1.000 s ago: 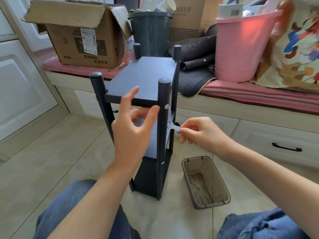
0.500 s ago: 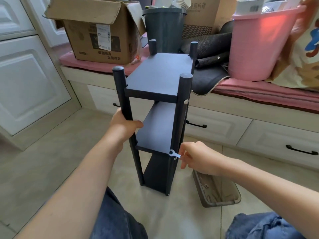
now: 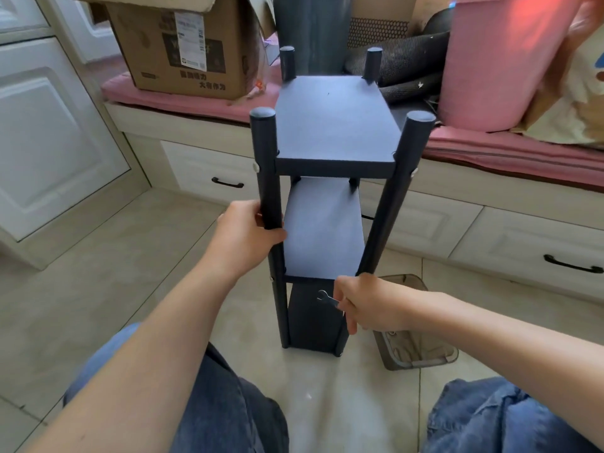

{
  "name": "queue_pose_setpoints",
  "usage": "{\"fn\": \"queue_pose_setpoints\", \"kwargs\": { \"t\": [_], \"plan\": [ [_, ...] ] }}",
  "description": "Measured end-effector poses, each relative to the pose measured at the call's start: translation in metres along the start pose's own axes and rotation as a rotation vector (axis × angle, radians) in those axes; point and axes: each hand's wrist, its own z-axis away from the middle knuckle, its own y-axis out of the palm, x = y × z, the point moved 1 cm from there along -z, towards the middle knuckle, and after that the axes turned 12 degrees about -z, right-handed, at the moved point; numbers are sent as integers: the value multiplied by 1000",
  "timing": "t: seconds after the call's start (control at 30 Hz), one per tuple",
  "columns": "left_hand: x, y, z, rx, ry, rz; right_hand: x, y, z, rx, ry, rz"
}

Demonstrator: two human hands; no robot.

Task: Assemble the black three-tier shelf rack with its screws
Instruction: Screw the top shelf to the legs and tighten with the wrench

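The black three-tier shelf rack [image 3: 330, 125] stands upright on the tiled floor in front of me, four round posts holding three boards. My left hand [image 3: 243, 235] grips the near left post between the top and middle boards. My right hand [image 3: 366, 304] pinches a small silver wrench [image 3: 327, 297] beside the near right post, just below the middle board. Silver screw heads [image 3: 256, 167] show on the near posts at the top board.
A brown translucent plastic tray [image 3: 415, 358] lies on the floor right of the rack. Behind it runs a bench with drawers [image 3: 209, 173] and a pink cushion, carrying a cardboard box [image 3: 183, 44], a dark bin [image 3: 310, 24] and a pink bucket [image 3: 500, 60]. My knees sit below.
My left hand went from open near the top board to gripping the near left post. My right hand with the wrench dropped to below the middle board. The rack now faces me squarely.
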Motion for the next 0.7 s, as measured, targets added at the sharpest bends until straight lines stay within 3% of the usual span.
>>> {"fn": "queue_pose_setpoints", "kwargs": {
  "t": [0.17, 0.37, 0.47, 0.6, 0.7],
  "plan": [
    [-2, 6, 7, 116, 8, -7, -10, 10, -11, 4, 28, -35],
    [9, 34, 11, 177, -82, -242, -20, 36, -33, -74, 21, -133],
    [16, 64, 23, 169, -207, -66, -26, 51, -42, -169, -2, -212],
    [29, 105, 59, -94, -421, 357, -41, 75, -48, -475, 142, -927],
    [47, 123, 75, -249, -574, 528, -44, 101, -47, -558, 293, -1514]
  ]
}}
